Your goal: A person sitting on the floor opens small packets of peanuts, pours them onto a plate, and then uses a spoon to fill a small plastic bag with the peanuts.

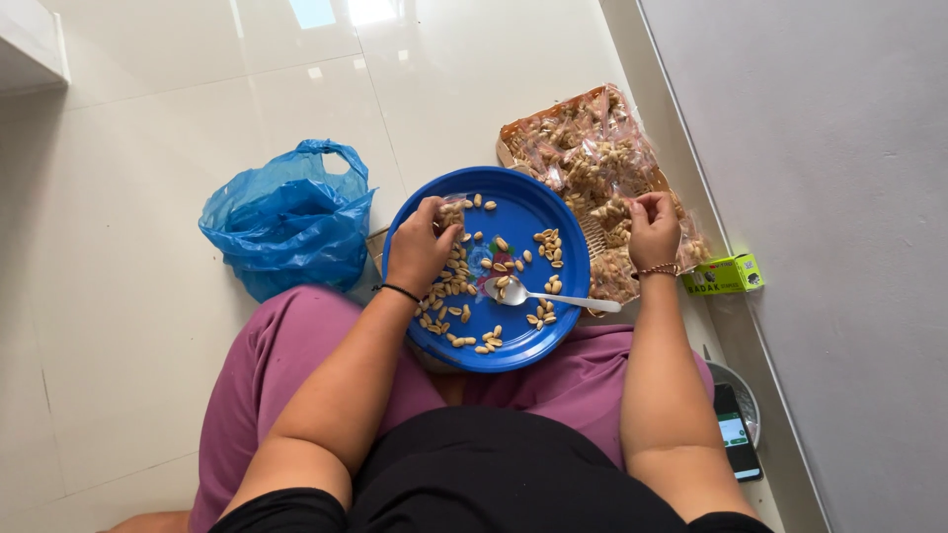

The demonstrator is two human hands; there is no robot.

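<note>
Left hand (423, 249) was closed in a pinch grip on a small clear packet of peanuts (451, 213), held low over the far left part of the blue plate (523, 202), probably so that anything spilling from it would land on the plate rather than the floor. Right hand (653, 229) reached off the plate to the right, fingers curled shut around another small packet at the edge of the heap of filled packets (583, 148); whether it was lifting that packet or only gripping it could not be told. The heap lay in a shallow woven tray (596, 237) on the floor, touching the plate's far right rim, near enough for the right hand to reach it without the body shifting. The plate rested across the person's lap on the purple trousers (296, 341), which put it level under both hands. Loose peanuts (549, 247) were scattered in small clusters over it, thickest beneath the left hand. A metal spoon (513, 290) lay in the plate, bowl near the centre, handle pointing right over the rim, free of both hands yet just beside them. A blue plastic bag (286, 222), mouth open, sat on the white tiled floor (148, 148) left of the plate, near the left knee. By the grey wall (839, 197) on the right stood a small green box (724, 274), and lower down a phone (736, 434) lay across a round metal dish (743, 387).
</note>
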